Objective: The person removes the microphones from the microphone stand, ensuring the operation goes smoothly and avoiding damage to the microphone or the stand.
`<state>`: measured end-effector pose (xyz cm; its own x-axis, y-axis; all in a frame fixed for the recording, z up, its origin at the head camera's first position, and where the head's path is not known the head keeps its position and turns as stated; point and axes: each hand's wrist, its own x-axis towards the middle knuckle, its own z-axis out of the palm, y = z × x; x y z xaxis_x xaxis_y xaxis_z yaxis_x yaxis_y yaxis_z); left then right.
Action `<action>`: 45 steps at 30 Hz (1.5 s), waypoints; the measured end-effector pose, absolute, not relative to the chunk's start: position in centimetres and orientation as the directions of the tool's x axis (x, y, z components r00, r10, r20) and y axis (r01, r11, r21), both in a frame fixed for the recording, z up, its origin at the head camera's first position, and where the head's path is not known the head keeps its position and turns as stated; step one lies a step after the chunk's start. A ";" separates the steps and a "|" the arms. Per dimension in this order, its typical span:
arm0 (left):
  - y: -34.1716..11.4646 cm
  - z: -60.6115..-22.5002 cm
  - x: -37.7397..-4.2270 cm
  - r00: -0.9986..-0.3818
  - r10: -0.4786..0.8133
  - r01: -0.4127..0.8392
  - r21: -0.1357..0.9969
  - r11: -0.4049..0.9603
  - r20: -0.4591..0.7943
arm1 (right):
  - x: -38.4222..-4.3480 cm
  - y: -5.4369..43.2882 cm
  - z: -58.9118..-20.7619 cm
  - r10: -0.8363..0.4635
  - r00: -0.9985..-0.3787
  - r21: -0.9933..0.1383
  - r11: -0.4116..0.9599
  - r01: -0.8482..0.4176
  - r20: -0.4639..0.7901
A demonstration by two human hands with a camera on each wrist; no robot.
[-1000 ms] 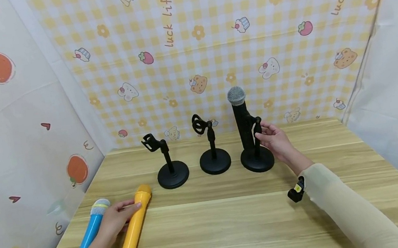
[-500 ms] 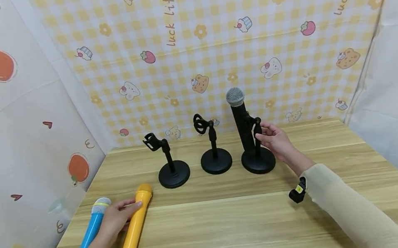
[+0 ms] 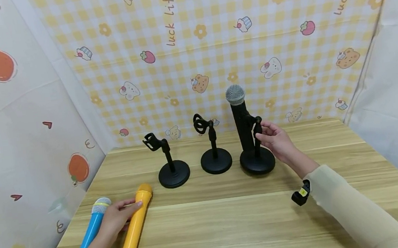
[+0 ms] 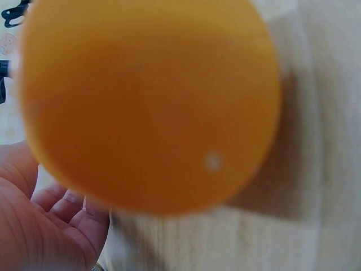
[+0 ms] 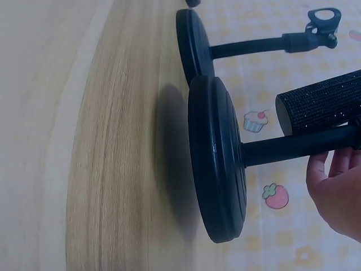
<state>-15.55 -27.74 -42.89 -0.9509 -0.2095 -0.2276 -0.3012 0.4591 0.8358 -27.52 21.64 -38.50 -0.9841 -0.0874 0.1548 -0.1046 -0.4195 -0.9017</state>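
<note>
At the table's left, my left hand holds a yellow microphone near its head, thumb on top. Its round butt end fills most of the left wrist view. Beside that hand lies a blue microphone, partly covered by the forearm. My right hand grips the pole of a small black microphone stand. A black microphone with a silver mesh head sits in its clip; the right wrist view shows a glittery body. There the stand's round base appears tilted and raised off the table, over a shadow.
Two more black stands with bare clips, a left stand and a middle stand, are on the wooden table. A checked cloth backdrop rises behind; white cloth walls flank both sides.
The stand in my right hand has tipped and lifted slightly, its base shifting a little toward me. The left hand and yellow microphone stay in place. The head view has shifted slightly.
</note>
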 end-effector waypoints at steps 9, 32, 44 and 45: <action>-27.7 -42.9 -15.5 -0.952 -0.211 -0.295 0.837 0.461 -0.220 | -25.9 21.1 -37.7 -0.109 -0.982 -0.900 -0.426 -0.094 0.154; -27.8 -42.9 -15.5 -0.954 -0.195 -0.295 0.843 0.451 -0.229 | -22.8 19.1 -38.2 -0.163 -0.978 -0.927 -0.369 -0.063 0.131; -27.8 -42.9 -15.4 -0.956 -0.194 -0.287 0.847 0.448 -0.221 | -21.3 17.8 -38.5 -0.189 -0.975 -0.937 -0.346 -0.049 0.121; -27.8 -42.9 -15.4 -0.956 -0.194 -0.286 0.847 0.449 -0.220 | -21.1 17.7 -38.5 -0.189 -0.975 -0.937 -0.347 -0.049 0.121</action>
